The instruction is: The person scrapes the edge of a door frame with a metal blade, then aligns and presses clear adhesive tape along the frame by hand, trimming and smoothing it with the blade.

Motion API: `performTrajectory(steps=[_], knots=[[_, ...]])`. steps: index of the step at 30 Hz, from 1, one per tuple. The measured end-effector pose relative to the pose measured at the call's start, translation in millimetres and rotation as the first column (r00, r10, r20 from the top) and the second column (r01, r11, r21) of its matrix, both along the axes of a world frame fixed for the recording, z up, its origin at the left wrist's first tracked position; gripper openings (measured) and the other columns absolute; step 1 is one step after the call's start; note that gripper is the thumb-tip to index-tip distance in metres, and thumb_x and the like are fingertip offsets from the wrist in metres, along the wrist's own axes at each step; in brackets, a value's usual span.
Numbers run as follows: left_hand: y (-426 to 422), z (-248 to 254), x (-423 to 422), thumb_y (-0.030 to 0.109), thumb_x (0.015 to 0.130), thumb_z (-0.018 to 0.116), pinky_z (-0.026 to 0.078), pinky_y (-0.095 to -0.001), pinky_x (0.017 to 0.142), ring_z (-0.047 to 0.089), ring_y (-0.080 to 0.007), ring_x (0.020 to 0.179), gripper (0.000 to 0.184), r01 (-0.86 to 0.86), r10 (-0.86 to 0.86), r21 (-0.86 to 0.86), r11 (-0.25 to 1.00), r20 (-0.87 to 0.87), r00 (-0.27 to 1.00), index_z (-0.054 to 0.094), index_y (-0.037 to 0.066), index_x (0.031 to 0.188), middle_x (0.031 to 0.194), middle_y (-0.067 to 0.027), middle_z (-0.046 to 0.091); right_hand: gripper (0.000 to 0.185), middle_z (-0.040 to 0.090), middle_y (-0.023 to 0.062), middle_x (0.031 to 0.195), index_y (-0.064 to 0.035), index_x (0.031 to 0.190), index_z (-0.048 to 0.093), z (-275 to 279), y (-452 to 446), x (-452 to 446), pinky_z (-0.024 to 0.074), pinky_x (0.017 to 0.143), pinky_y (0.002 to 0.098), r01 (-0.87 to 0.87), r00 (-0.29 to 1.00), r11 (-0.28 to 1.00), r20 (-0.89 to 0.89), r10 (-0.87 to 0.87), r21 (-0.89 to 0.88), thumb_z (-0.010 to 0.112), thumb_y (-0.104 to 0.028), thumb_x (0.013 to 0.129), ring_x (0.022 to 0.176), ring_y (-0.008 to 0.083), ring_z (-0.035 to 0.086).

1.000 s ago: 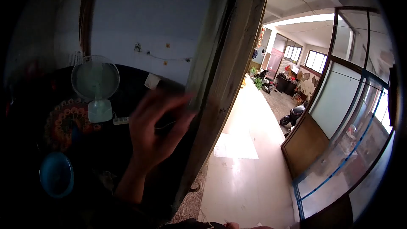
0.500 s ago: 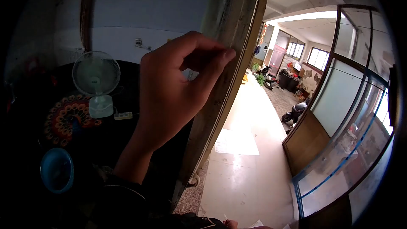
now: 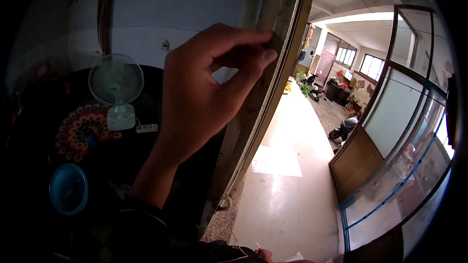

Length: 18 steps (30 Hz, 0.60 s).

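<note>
We see our left hand (image 3: pixel 195 87) raised at 11 o'clock, thumb and forefinger curved toward each other, their tips near the edge of a worn wooden post (image 3: pixel 258 112). We cannot tell whether they touch the wood or pinch anything. The post slants from 1 o'clock down toward 6, parting a dark room from a bright one.

On the bright side, a long pale tabletop (image 3: pixel 273 204) stretches from 5 o'clock up toward 1. A white sheet (image 3: pixel 277 160) lies across it; between that and our right hand (image 3: pixel 264 254), near 6 o'clock, is a broad bare stretch. That hand is small and partly hidden, so we cannot tell its grip. A tall glass-panelled door (image 3: pixel 395 112) bounds the space at 3 o'clock.

On the dark side, a fan (image 3: pixel 116 83) stands between 9 and 10 o'clock, and a blue basin (image 3: pixel 69 190) sits at 8, well apart from our fingers.
</note>
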State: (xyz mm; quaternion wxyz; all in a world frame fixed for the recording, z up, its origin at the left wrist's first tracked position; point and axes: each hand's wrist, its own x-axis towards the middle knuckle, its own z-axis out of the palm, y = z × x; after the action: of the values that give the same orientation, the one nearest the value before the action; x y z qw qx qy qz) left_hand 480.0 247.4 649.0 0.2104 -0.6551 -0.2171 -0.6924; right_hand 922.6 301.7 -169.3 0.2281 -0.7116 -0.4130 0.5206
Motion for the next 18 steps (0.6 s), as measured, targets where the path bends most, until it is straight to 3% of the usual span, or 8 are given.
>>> performTrajectory(steps=[4,9,13,15,18], knots=[[-0.7,-3.8,2.1,0.008,0.086,0.069,0.056,-0.0228,0.068,0.068,-0.0121,0.081,0.015,-0.028,0.029,-0.036,0.999,0.046,0.998,0.068,0.002,0.100,0.089,-0.0083,0.070,0.028,0.055,0.0065,0.062,-0.0029,0.065,0.061,44.8,-4.3,-10.6,0.0366,0.056,0.0399,-0.006,0.997,0.992,0.079,0.017,-0.127,0.055,-0.026,0.079,0.058,0.0209,0.046],[-6.2,0.3,7.3,0.011,0.086,0.070,0.055,-0.0226,0.070,0.067,-0.0108,0.081,0.016,0.003,0.011,-0.131,0.991,0.106,0.994,0.068,0.001,0.099,0.087,-0.0071,0.069,0.029,0.057,0.0092,0.065,-0.0021,0.067,0.060,34.0,-5.7,-7.5,0.0365,0.058,0.0437,-0.324,0.883,0.944,0.338,0.326,-0.064,0.055,-0.027,0.079,0.061,0.0253,0.046],[-6.0,2.2,7.8,0.015,0.087,0.069,0.054,-0.0232,0.073,0.065,-0.0101,0.082,0.019,0.073,-0.037,-0.234,0.970,0.157,0.987,0.067,0.002,0.101,0.089,-0.0066,0.069,0.029,0.056,0.0078,0.063,-0.0022,0.065,0.060,7.6,-1.9,-7.9,0.0359,0.058,0.0425,-0.326,0.896,0.945,0.327,0.301,0.026,0.055,-0.027,0.079,0.060,0.0236,0.045],[-6.9,2.9,7.8,0.014,0.088,0.069,0.053,-0.0231,0.073,0.065,-0.0100,0.082,0.019,0.083,-0.041,-0.254,0.964,0.169,0.985,0.066,0.002,0.102,0.089,-0.0063,0.068,0.027,0.053,0.0044,0.063,-0.0044,0.063,0.059,-7.9,3.1,-9.5,0.0353,0.056,0.0393,-0.174,0.978,0.983,0.110,0.179,-0.057,0.055,-0.025,0.080,0.058,0.0207,0.042],[-7.5,4.5,5.9,0.014,0.088,0.067,0.052,-0.0229,0.073,0.064,-0.0096,0.082,0.019,0.112,-0.065,-0.287,0.951,0.170,0.983,0.065,0.002,0.103,0.090,-0.0053,0.068,0.027,0.053,0.0047,0.063,-0.0047,0.063,0.059,-18.6,0.7,-9.8,0.0355,0.056,0.0397,-0.206,0.969,0.978,0.128,0.210,-0.044,0.055,-0.025,0.080,0.058,0.0209,0.043]])
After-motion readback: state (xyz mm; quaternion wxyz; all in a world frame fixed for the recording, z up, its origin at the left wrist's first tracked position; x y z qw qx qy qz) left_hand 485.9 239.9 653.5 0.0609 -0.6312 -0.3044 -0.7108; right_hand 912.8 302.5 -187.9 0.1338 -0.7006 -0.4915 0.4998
